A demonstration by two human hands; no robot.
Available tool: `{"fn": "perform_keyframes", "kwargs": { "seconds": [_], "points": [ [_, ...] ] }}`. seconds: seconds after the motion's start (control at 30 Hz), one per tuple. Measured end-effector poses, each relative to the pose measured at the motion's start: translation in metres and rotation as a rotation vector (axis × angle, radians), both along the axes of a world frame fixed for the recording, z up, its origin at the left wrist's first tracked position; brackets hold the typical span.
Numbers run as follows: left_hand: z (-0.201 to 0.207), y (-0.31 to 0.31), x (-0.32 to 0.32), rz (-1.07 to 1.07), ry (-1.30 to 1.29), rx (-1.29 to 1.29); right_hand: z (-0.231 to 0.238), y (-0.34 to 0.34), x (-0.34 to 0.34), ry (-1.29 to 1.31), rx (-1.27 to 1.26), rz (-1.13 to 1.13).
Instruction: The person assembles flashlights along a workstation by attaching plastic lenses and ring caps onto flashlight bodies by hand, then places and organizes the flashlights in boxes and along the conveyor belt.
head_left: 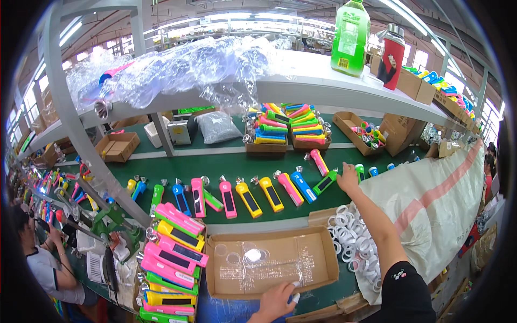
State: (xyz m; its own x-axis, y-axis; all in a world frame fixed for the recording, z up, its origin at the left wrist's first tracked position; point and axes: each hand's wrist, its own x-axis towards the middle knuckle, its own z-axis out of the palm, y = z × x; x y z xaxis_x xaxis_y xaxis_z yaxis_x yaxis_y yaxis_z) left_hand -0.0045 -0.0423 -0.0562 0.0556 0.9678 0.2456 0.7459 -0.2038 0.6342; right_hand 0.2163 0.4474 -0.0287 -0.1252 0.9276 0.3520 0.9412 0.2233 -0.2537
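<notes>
My right hand (349, 176) is stretched out over the green belt. Its fingers close at the upper end of a green flashlight (325, 183), which slants the other way from the flashlights beside it; the exact grip is partly hidden. My left hand (277, 301) rests at the near edge of a shallow cardboard box (221, 282), fingers apart, white coverings on two fingertips. Clear round pieces and a white disc (252, 255) lie inside the box. Along the belt runs a row of pink, yellow, blue and green flashlights, among them a blue flashlight (304, 187) and a yellow flashlight (271, 194).
Stacked flashlights (172, 255) stand left of the box. White rings (353, 239) are heaped at its right, beside a large woven sack (425, 199). Above the belt, a shelf (312, 89) carries plastic bags, a green bottle (350, 40) and a red flask (391, 56). Another person sits far left.
</notes>
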Motion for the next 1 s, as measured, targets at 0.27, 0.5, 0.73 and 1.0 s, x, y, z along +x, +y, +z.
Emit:
{"fn": "perform_keyframes", "kwargs": {
  "seconds": [0.27,0.5,0.73,1.0],
  "points": [
    [-0.005,-0.003,-0.001,-0.046,0.021,-0.093,-0.050,0.052,-0.067,0.017,-0.448,-0.157],
    [-0.002,0.006,-0.001,-0.133,-0.077,-0.127,-0.080,0.064,-0.066,-0.016,-0.185,-0.189],
    [-0.005,0.008,-0.001,-0.113,-0.113,-0.023,-0.094,0.010,-0.155,0.113,-0.195,0.366],
    [0.011,-0.024,-0.012,0.017,-0.374,0.211,-0.087,-0.063,-0.255,0.288,-0.347,0.569]
  ]
}}
